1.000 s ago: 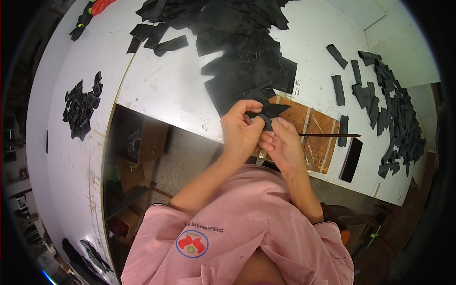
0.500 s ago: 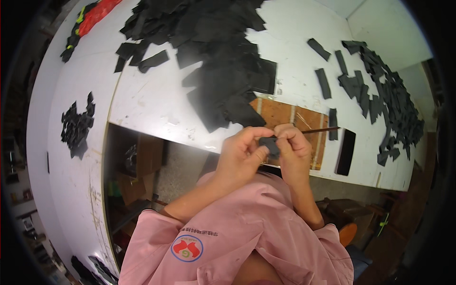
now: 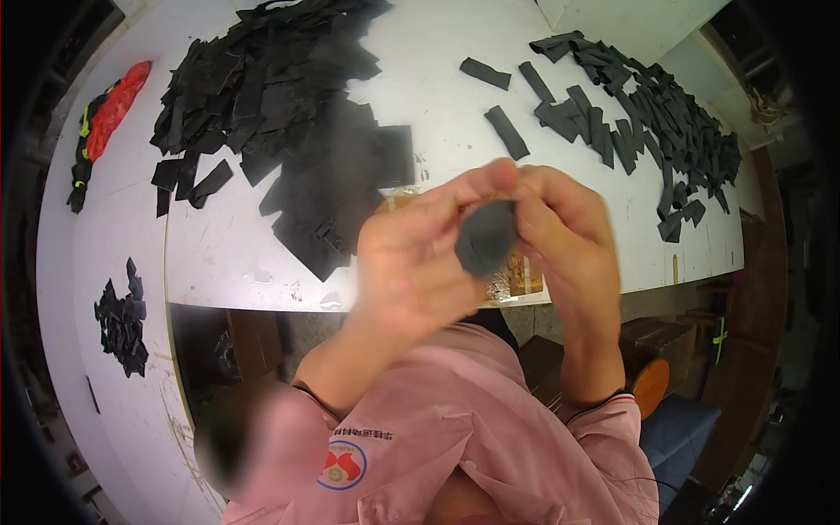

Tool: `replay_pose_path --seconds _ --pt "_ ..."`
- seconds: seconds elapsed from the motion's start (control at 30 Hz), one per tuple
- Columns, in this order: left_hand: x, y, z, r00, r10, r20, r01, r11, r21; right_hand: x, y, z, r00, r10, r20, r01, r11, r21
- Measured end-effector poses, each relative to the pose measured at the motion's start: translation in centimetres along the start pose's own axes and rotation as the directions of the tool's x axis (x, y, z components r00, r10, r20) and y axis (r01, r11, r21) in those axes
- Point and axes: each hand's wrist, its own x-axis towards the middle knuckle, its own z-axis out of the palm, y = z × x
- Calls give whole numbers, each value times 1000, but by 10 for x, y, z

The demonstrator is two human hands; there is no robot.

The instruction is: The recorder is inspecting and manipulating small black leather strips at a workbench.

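My left hand (image 3: 416,249) and my right hand (image 3: 573,219) are raised together above the table's front edge. Between them is a small dark grey piece of fabric (image 3: 486,238), with a rounded face turned up. The thumb and fingers of my right hand pinch its upper right edge. My left fingers curl round its left and upper sides, slightly blurred. Beneath my hands, a brown board (image 3: 527,278) with shiny clear tape shows only in part.
A large heap of flat black fabric pieces (image 3: 262,96) covers the table's (image 3: 437,114) left middle. Narrow tube-like black pieces (image 3: 674,122) spread at the right. A smaller black pile (image 3: 122,324) and a red plastic bag (image 3: 118,105) lie further left. Cardboard boxes (image 3: 254,341) stand below the tabletop.
Both hands have come up off the board, nearer the camera, with the fabric piece between them. The view has shifted. The phone and the thin dark stick no longer show.
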Motion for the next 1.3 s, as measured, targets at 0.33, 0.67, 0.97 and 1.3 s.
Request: replay_pose_path --seconds 0.33,0.67,0.97,1.3 --pt "-10 13 -74 905 177 -388 -171 984 51 5 93 -35 910 395 129 -412 816 405" --pt "-16 11 -76 942 185 -281 -64 918 391 2 112 -42 914 374 158 -404 876 262" --pt "1 2 -48 819 503 277 -174 -242 954 2 75 -26 922 -378 -88 298 835 -463" --pt "1 -5 -64 787 613 68 -150 83 985 -9 94 -35 898 -392 200 370 427 -825"
